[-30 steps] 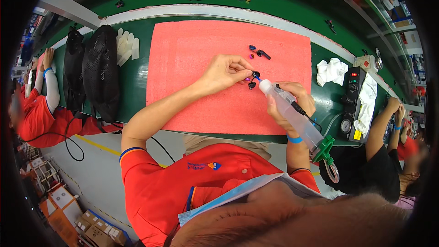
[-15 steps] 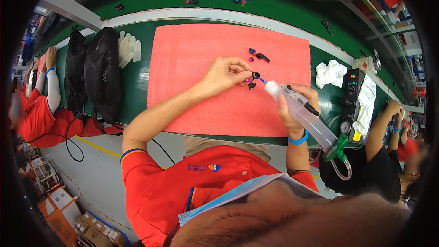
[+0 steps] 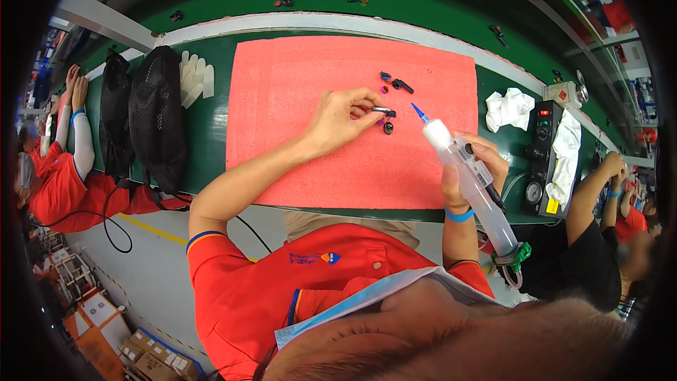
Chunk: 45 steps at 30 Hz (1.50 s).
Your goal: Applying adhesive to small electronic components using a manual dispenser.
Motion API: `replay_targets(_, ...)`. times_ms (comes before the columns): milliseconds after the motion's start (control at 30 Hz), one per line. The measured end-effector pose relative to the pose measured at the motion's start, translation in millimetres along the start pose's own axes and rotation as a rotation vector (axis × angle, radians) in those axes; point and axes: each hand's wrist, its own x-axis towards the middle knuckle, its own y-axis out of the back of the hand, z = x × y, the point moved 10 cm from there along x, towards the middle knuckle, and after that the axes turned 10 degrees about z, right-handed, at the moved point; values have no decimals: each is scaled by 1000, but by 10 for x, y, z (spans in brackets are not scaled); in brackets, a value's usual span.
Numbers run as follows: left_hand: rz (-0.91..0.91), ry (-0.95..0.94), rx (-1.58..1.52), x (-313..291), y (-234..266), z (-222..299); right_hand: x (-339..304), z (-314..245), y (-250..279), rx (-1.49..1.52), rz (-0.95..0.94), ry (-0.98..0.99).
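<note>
Dispensing, seemingly — blue tip point(image 3: 418, 111) clear of the black part point(image 3: 391, 113).
Left grip point(image 3: 344, 118) pinches it; right grip point(image 3: 488, 161) clasps the syringe point(image 3: 489, 219) — next move likely needs steady aim.

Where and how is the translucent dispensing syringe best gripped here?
Likely around the middle of the syringe's barrel, coming from the wearer's near side with the thumb along its left, as the right hand does. The barrel is a straight cylinder slanting away from the wearer, blue tip up-left and green end fitting lower right, so this hold leaves both ends free.
</note>
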Motion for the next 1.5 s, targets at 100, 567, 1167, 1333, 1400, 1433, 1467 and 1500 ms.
replay_targets(100, 1, 14, -8, 15, -14, -18, 31, 7, 21, -3, 12, 9)
replay_targets(567, 304, -571, 497, 1294, 12, 578, 117, -103, 35, -86, 39, 79)
replay_targets(1167, 201, -410, 1157, 2042, 414, 227, 185, -103, 51, -88, 47, 98)
replay_targets(1333, 199, -403, 1277, 2053, 418, 146, 185, -109, 20, -111, 41, 100)
replay_targets(1400, 201, -426, 1315, 2021, 416, 152, 181, -104, 17, -104, 44, 98)
replay_targets(1433, 198, -428, 1314, 1999, 449, 145, 177, -99, 14, -92, 45, 94)
replay_targets(1467, 208, -457, 1149, 1942, 493, 222, 168, -89, 22, -84, 48, 85)
replay_targets(1500, 217, -480, 984, 1880, 550, 291, 165, -82, 30, -89, 53, 79)
